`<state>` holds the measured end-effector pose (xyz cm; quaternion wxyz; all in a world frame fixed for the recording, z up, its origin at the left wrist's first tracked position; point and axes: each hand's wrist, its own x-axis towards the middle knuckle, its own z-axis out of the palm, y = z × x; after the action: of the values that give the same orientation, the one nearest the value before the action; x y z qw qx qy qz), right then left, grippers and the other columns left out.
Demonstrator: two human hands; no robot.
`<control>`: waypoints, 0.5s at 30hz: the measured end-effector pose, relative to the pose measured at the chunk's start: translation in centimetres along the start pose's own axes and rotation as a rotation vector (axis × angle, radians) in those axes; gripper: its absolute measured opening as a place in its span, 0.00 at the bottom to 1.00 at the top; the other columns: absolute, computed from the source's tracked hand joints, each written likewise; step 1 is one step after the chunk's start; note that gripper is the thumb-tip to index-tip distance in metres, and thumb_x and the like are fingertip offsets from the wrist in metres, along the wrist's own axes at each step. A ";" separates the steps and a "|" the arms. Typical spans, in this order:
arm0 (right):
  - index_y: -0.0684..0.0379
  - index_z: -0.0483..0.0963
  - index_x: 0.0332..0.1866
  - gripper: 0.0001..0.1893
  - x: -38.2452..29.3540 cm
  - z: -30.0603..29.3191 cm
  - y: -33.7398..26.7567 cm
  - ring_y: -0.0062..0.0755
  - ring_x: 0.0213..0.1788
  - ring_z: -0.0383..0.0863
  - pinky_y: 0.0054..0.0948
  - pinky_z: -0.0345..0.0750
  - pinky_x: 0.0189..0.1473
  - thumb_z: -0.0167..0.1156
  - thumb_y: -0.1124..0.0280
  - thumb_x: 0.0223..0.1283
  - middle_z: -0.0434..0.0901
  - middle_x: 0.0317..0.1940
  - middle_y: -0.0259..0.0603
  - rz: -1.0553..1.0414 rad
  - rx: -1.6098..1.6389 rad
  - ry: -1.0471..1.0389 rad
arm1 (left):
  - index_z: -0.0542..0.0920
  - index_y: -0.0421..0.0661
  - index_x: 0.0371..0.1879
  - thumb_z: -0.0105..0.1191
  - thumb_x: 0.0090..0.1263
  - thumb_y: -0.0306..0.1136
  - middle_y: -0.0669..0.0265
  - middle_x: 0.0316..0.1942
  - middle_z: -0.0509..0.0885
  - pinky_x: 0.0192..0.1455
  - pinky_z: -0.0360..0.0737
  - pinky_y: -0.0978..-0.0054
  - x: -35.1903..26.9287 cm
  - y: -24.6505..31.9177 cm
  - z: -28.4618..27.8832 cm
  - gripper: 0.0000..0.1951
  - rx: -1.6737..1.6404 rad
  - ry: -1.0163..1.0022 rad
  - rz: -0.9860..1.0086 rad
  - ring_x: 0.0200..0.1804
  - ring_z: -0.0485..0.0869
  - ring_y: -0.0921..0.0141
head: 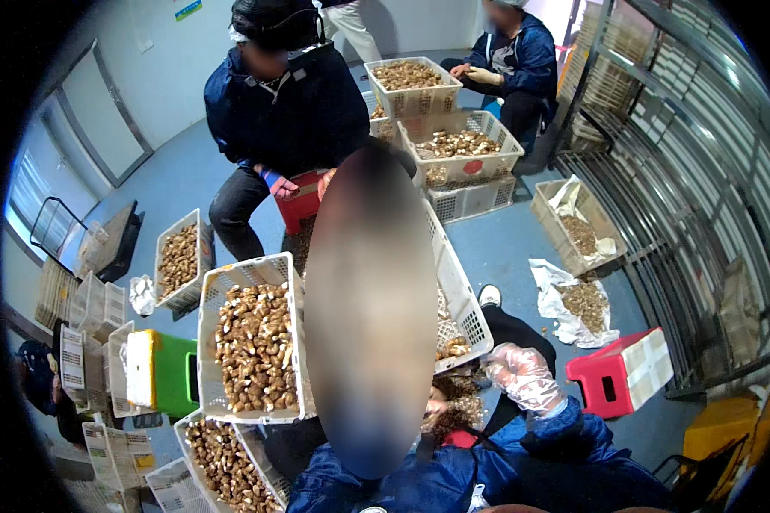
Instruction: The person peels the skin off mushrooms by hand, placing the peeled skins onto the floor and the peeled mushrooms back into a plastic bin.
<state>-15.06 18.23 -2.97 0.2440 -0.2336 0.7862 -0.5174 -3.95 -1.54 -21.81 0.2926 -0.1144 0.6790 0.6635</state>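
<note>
My right hand [524, 377], in a clear plastic glove, is curled above my right thigh, to the right of a white plastic crate [465, 282] with a few mushrooms [455, 347] in its near corner. Whether it holds anything is not visible. A small part of my left hand [434, 405] shows low in the middle, above a heap of brown trimmings [457, 401]. A large blurred patch hides the rest of that hand and much of the middle crate. Left of the patch stands a white crate [255, 272] full of brown-capped mushrooms [256, 346].
A seated co-worker [282, 109] faces me; another person [520, 58] sits behind stacked mushroom crates [462, 168]. At right are a red plastic stool [600, 375], trimmings on a white sack [584, 308] and metal racking [686, 211]. A green stool [170, 372] lies left.
</note>
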 end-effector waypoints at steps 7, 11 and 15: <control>0.62 0.75 0.42 0.07 -1.5 1.4 -0.1 0.23 0.38 0.79 0.22 0.77 0.40 0.60 0.79 0.59 0.79 0.37 0.34 0.023 0.847 -0.201 | 0.77 0.39 0.52 0.59 0.65 0.45 0.65 0.43 0.83 0.55 0.74 0.73 -6.7 8.4 1.1 0.24 -0.602 0.419 0.391 0.49 0.78 0.73; 0.63 0.78 0.39 0.07 -1.3 1.3 -2.6 0.29 0.40 0.82 0.26 0.78 0.43 0.61 0.79 0.54 0.80 0.39 0.41 -0.308 0.098 0.003 | 0.73 0.39 0.57 0.49 0.74 0.43 0.65 0.38 0.82 0.30 0.78 0.83 -8.8 14.7 3.3 0.21 -0.946 0.247 0.354 0.32 0.82 0.75; 0.64 0.79 0.39 0.08 -0.8 1.9 -1.9 0.31 0.36 0.83 0.27 0.78 0.41 0.60 0.82 0.52 0.81 0.34 0.41 -0.428 0.110 0.104 | 0.68 0.37 0.62 0.50 0.73 0.41 0.61 0.39 0.82 0.28 0.78 0.85 -10.0 16.2 4.7 0.25 -1.024 0.217 0.359 0.33 0.82 0.74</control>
<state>-13.02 16.71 -1.74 0.1001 -0.3542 0.7009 -0.6110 -3.55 2.18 -2.52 0.0103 -0.1923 0.3045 0.9328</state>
